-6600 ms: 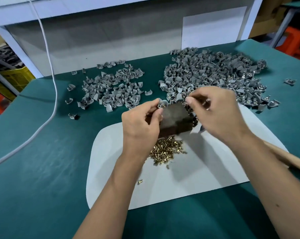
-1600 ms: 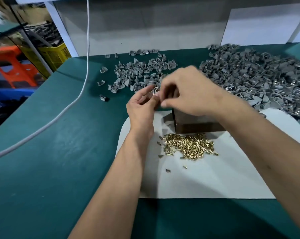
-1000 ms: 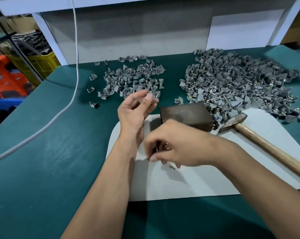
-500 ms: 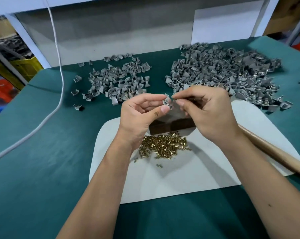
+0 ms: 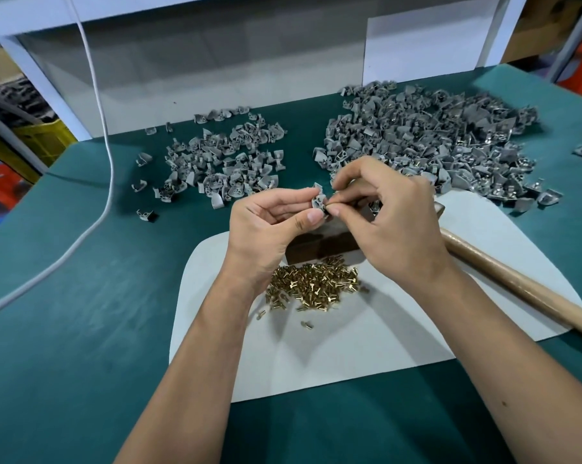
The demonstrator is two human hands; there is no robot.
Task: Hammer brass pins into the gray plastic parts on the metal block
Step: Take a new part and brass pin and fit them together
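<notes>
Pinching gray part [image 5: 318, 201] in left hand [image 5: 269, 226], right hand [image 5: 386, 222] touching

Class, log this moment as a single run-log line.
left hand: holds gray part | right hand: pinches brass pin at part | hammer: idle on mat

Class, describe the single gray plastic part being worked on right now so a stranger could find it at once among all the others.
Start at the white mat on the green table and find the dark metal block at its far edge. Just above the block, the left hand pinches one gray part. Unlike the heaped parts behind, it is lifted, with the right hand touching it.
</notes>
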